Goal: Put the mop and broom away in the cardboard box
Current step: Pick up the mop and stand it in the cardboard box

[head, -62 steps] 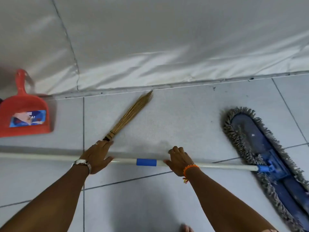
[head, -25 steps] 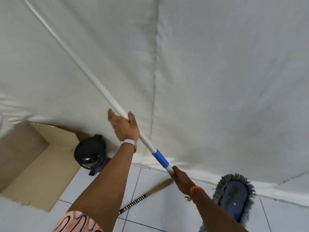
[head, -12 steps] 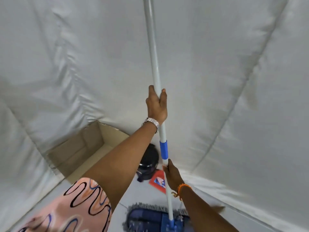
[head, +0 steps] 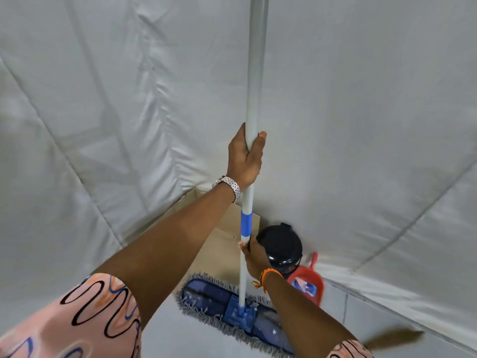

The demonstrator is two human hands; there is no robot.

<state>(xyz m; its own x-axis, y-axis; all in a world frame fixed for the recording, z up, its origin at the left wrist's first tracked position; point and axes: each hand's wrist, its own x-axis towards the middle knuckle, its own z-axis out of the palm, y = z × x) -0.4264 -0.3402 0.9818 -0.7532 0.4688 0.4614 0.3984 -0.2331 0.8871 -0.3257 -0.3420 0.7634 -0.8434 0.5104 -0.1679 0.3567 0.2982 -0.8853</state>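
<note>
I hold the mop upright by its long white pole (head: 254, 73). My left hand (head: 245, 156) grips the pole high up. Below the blue band, my right hand (head: 254, 254) holds the same pole. The blue flat mop head (head: 206, 298) with its grey fringe hangs low near the floor, in front of the cardboard box (head: 224, 244), which my left arm mostly hides. The broom's straw end (head: 395, 335) shows blurred at the lower right on the floor.
A black round bin (head: 281, 241) stands right of the box against the white sheet wall (head: 361, 125). A red dustpan (head: 308, 285) leans beside it. White fabric sheets close in on the left and right, meeting at the corner where the box sits.
The mop went from lying on the floor to upright in both hands. In the last half second the view swung toward the corner, and the mop head came closer to the box.
</note>
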